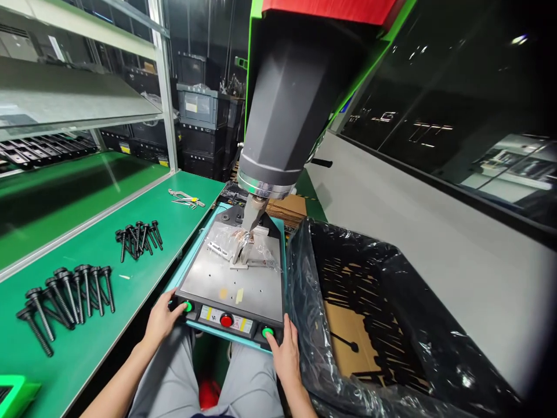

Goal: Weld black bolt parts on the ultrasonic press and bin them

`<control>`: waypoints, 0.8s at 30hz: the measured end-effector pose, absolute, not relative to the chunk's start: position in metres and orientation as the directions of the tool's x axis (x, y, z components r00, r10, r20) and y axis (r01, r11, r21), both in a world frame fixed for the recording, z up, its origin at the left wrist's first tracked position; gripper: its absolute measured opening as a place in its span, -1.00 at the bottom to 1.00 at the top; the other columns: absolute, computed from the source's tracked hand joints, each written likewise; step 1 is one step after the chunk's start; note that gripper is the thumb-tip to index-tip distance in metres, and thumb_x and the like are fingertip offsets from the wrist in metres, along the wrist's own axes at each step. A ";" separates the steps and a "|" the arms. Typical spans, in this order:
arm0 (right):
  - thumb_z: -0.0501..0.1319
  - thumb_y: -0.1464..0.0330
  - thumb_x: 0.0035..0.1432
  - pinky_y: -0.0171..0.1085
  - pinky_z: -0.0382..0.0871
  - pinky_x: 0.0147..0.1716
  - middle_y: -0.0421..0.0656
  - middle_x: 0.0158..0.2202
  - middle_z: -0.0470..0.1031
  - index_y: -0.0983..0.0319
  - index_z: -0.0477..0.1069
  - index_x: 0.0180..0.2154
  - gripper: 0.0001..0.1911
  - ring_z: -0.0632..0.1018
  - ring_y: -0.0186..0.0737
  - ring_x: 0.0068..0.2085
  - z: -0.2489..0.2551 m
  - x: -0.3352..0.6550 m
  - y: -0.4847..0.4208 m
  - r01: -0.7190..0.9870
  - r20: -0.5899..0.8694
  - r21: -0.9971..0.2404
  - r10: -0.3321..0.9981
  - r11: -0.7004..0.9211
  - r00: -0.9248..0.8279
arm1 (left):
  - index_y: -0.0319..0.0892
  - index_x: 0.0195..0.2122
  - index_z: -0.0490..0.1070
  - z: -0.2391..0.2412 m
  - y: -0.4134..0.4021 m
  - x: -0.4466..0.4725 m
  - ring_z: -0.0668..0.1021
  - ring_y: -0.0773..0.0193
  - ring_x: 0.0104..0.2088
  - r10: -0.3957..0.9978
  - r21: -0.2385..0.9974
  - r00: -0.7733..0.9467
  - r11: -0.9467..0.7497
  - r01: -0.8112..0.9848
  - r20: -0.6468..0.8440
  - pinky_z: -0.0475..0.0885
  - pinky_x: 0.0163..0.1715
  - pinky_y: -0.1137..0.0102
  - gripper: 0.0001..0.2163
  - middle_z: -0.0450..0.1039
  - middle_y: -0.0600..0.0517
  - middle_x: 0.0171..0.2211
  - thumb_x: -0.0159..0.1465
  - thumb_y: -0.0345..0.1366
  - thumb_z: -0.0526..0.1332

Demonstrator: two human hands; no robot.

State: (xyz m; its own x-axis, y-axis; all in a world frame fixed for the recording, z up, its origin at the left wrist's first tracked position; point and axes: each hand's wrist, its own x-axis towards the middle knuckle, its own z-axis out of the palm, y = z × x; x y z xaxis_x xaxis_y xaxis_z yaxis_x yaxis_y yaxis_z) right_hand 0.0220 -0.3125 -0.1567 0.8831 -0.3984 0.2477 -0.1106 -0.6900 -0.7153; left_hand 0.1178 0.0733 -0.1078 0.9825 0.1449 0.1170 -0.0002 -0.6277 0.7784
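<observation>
Two green buttons (188, 305) (267, 331) are apparently touched by left hand (161, 319) and right hand (287, 355), each grip spread.

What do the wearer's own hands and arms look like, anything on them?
Left hand and right hand are ungloved, five-fingered human hands; no rings or watch visible. Forearms are bare where they show, no sleeves in view.

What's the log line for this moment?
left hand: touching left green button | right hand: touching right green button | red button: untouched
</observation>
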 end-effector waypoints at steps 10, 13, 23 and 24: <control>0.06 -0.02 0.27 0.08 0.23 0.20 0.13 0.30 0.13 0.27 0.02 0.36 -0.20 0.27 0.19 0.28 -0.153 0.013 -0.314 -0.117 0.190 -0.742 -0.375 -0.660 0.907 | -0.21 0.07 0.40 -0.110 0.086 0.122 0.55 -0.06 0.05 0.104 0.909 0.994 -0.408 0.081 -0.042 0.42 0.12 0.09 -0.37 0.50 -0.17 0.06 0.05 0.09 0.30; 0.07 -0.01 0.27 0.06 0.24 0.20 0.12 0.32 0.12 0.27 0.03 0.36 -0.22 0.26 0.16 0.29 -0.148 0.010 -0.316 -0.120 0.162 -0.765 -0.369 -0.633 0.915 | -0.20 0.06 0.42 -0.107 0.088 0.118 0.53 -0.05 0.09 0.097 0.938 0.991 -0.325 0.120 -0.093 0.39 0.17 0.10 -0.36 0.50 -0.17 0.08 0.04 0.10 0.32; 0.14 -0.03 0.22 0.12 0.33 0.13 0.15 0.26 0.23 0.27 0.15 0.31 -0.22 0.34 0.20 0.24 -0.149 0.013 -0.316 -0.087 0.186 -0.823 -0.411 -0.562 0.893 | -0.21 0.02 0.44 -0.101 0.081 0.111 0.52 -0.07 0.11 0.144 0.943 0.986 -0.306 0.130 -0.089 0.33 0.22 0.04 -0.37 0.51 -0.18 0.07 0.03 0.12 0.32; 0.15 -0.03 0.21 0.13 0.35 0.10 0.14 0.23 0.26 0.27 0.19 0.28 -0.25 0.37 0.20 0.21 -0.146 0.013 -0.316 -0.082 0.201 -0.823 -0.423 -0.562 0.883 | -0.21 0.03 0.44 -0.102 0.082 0.111 0.52 -0.06 0.11 0.137 0.942 0.987 -0.310 0.128 -0.089 0.33 0.22 0.05 -0.37 0.51 -0.17 0.07 0.03 0.12 0.31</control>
State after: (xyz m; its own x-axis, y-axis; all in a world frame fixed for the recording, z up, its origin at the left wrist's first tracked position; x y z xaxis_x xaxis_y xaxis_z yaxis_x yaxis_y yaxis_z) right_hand 0.0132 -0.3155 -0.1461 0.8833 -0.4233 0.2013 -0.0818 -0.5620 -0.8231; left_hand 0.1114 0.0820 -0.1021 0.9865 0.1371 -0.0890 0.1281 -0.3104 0.9419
